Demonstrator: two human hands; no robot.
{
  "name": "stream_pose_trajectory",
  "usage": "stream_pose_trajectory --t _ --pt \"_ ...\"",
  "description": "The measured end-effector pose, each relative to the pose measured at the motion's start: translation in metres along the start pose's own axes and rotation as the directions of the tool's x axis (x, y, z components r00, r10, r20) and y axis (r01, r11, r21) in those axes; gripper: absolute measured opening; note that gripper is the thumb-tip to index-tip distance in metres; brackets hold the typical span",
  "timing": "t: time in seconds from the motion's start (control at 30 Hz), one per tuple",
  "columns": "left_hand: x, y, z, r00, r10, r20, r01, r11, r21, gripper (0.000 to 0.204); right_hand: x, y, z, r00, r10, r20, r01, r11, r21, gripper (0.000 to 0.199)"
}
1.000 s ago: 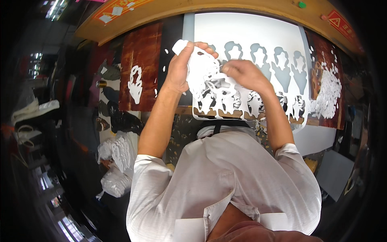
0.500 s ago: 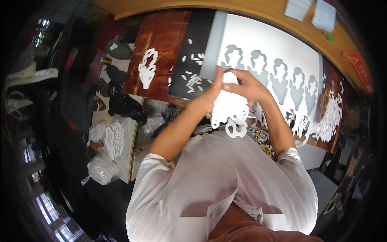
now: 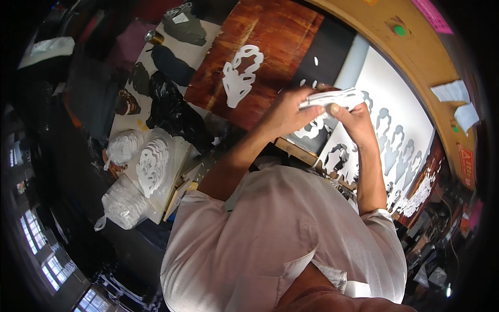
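Note:
Between both hands I hold a stack of thin white cut-out pieces (image 3: pixel 332 97), turned so that its layered edges show. My left hand (image 3: pixel 293 113) grips one end, with its thumb along the near side. At the other end my right hand (image 3: pixel 355 124) is closed round the stack, thumb pressed on its near edge. A similar white shape with openings (image 3: pixel 239 92) lies on the brown board (image 3: pixel 278 34) to the left. Beyond my right hand is a white sheet (image 3: pixel 403 86) with a row of cut-out openings.
Small white scraps lie on the black strip (image 3: pixel 328 44) and heap up (image 3: pixel 418 195) at the right. At left, a side table holds stacked white cut-outs (image 3: pixel 152 165), a clear bag of white pieces (image 3: pixel 123 203) and black plastic (image 3: pixel 171 112). A yellow beam (image 3: pixel 416 49) borders the far side.
The view has swung left. The stack has gone from hanging face-on to being tilted up edge-on, still in both hands, which are now farther apart.

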State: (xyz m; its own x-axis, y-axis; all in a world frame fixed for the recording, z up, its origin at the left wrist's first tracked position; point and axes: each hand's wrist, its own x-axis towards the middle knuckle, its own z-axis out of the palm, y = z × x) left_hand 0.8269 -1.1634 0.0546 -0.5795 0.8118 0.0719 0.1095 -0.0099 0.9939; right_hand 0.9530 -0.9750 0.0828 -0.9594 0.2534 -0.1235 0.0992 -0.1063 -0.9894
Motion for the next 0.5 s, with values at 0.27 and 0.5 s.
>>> stream_pose_trajectory --t 0.27,0.5 --pt "-0.056 -0.044 -0.169 0.573 -0.207 -0.793 -0.017 0.964 -0.264 0.041 0.129 -0.026 0.075 0.982 -0.158 -0.108 0.135 0.972 -0.191 0.034" --pt "-0.094 -0.085 -0.136 0.696 -0.417 -0.585 0.056 0.843 -0.535 0.051 0.160 -0.014 0.115 0.972 -0.167 -0.167 0.163 0.986 -0.035 0.029"
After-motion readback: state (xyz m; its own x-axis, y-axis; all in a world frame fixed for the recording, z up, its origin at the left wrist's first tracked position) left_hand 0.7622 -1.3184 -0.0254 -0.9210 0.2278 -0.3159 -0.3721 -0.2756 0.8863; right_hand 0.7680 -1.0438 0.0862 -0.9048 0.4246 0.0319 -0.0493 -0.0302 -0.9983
